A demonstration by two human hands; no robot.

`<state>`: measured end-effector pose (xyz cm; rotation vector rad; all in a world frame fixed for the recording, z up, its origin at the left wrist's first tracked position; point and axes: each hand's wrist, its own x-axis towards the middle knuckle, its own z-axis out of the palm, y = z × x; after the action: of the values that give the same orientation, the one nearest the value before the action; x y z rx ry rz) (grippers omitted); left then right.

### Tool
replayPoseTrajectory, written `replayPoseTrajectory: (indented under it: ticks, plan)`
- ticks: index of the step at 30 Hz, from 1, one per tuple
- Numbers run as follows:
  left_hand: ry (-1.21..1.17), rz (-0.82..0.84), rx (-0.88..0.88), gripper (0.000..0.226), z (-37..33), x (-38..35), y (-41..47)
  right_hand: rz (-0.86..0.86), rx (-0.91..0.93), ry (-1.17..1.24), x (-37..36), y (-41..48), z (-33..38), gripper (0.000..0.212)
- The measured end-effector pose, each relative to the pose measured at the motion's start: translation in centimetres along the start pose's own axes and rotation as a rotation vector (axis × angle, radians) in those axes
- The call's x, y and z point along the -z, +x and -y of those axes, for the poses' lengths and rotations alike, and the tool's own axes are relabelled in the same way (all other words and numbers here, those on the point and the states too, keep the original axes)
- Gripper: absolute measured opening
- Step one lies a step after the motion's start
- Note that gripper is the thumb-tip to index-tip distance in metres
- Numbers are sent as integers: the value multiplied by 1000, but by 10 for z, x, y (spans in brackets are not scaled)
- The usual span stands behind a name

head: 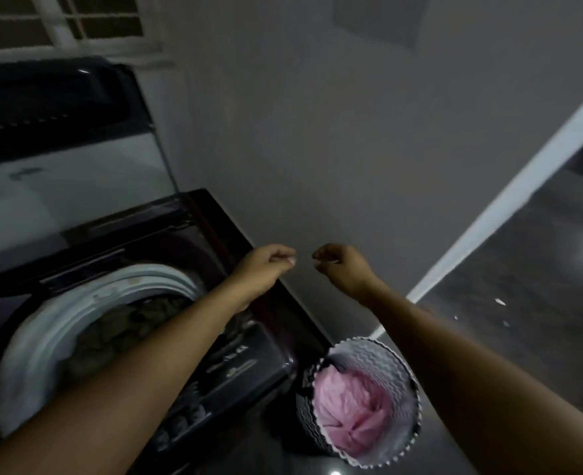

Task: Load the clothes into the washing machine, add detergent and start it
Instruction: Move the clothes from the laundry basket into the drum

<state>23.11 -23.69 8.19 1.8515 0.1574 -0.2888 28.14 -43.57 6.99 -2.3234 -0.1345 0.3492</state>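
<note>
The top-loading washing machine (166, 231) stands at the left with its lid (53, 108) raised. Olive-coloured clothes (125, 323) lie inside the white-rimmed drum (60, 320). On the floor to its right is a zigzag-patterned laundry basket (389, 358) holding a pink garment (352, 402). My left hand (269, 264) hovers over the machine's right edge, fingers curled, nothing in it. My right hand (340, 264) is in the air just right of it, in front of the wall, fingers also curled and holding nothing. The two hands are a short gap apart.
A grey wall (317, 132) rises directly behind the machine and basket. The machine's control panel (228, 368) runs along its near right side under my left forearm. A white door frame (509, 200) and dark glossy floor (523, 303) are at the right. A window grille (77, 25) is top left.
</note>
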Motion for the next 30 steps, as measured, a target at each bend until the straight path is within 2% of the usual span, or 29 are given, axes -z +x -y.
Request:
replayPoseTrajectory:
  ticks: [5,9,15,22,24,27,30]
  plan:
    - [-18,135,80,23,3,-127,24,-52,-153,72,38,-34,-123,21]
    - [-31,204,205,23,45,-222,39,-17,-310,125,31,-61,-232,16]
    - [44,264,423,23,172,-321,65,74,-465,180,-31,-81,-382,13]
    - [195,253,495,21,330,-377,107,179,-550,223,-133,-59,-510,12]
    - [250,247,512,29,376,-387,123,206,-585,225,-163,-46,-541,18]
    - [383,207,509,46,435,-397,147,259,-627,251,-201,-25,-572,38]
    - [595,159,439,75,484,-405,175,326,-657,236,-238,-5,-602,60]
